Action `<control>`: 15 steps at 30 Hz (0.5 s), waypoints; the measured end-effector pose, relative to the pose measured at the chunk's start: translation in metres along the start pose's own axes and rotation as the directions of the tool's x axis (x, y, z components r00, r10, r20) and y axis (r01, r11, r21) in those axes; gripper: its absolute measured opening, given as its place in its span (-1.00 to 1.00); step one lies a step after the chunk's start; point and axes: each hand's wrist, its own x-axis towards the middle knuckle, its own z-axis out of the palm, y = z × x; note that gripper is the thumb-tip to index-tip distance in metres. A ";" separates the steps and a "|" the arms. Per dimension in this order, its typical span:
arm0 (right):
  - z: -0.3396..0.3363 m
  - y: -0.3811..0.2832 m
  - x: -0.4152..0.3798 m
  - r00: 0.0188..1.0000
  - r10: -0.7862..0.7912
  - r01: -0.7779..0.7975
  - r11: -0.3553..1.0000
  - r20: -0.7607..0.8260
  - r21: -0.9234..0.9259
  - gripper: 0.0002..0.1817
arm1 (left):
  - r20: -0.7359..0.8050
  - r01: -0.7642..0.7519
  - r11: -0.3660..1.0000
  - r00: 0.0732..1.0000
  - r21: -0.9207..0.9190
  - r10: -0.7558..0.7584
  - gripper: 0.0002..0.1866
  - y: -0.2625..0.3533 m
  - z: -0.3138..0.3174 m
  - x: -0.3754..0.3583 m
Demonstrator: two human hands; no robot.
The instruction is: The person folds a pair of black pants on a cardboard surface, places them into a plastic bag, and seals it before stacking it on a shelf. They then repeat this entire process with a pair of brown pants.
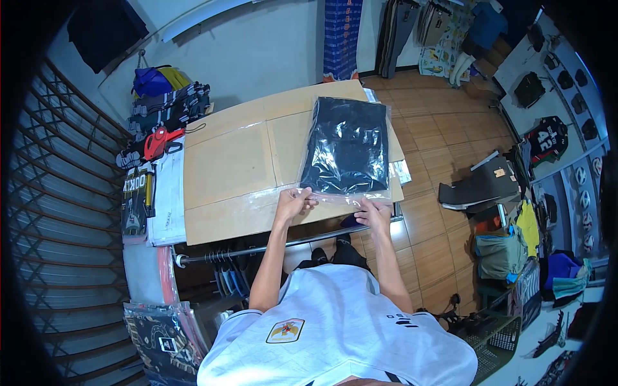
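A folded black garment [347,141] lies inside a clear plastic bag [344,197] on a sheet of brown cardboard [225,161]. My left hand [295,203] pinches the near left corner of the bag between thumb and fingers. At the near right corner, my right hand [374,215] grips the same plastic edge. The strip of plastic between my hands is crinkled and holds no cloth. Glare on the film hides what kind of garment it is.
Left of the cardboard lie a red tape dispenser [159,143], a yellow cutter [150,193] and stacked packed clothes [135,206]. A metal rail [257,249] with hangers runs below the near edge. Dark trousers [483,183] are displayed at right, beyond the tiled floor [425,212].
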 end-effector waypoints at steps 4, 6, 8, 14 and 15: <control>-0.001 0.011 0.009 0.999 -0.045 0.044 0.999 -0.021 -0.002 -0.62 | -0.019 -0.034 0.997 0.999 0.070 0.035 -0.65 -0.001 0.003 -0.002; -0.002 0.011 0.011 0.998 -0.066 0.066 0.998 -0.010 -0.022 -0.63 | -0.030 -0.041 0.994 0.999 0.099 0.044 -0.64 -0.001 0.007 -0.004; -0.003 0.007 0.008 0.999 -0.038 0.038 0.999 -0.008 -0.028 -0.62 | -0.050 -0.039 0.996 0.998 0.075 0.042 -0.62 0.000 0.009 -0.006; 0.004 -0.009 -0.006 0.999 -0.008 0.009 0.999 0.036 -0.050 -0.56 | -0.010 -0.026 0.997 1.000 0.071 0.026 -0.59 0.008 0.011 -0.007; 0.006 -0.011 -0.008 0.999 -0.005 0.007 0.999 0.043 -0.054 -0.56 | 0.018 -0.018 0.997 1.000 0.081 0.017 -0.59 0.012 0.010 -0.008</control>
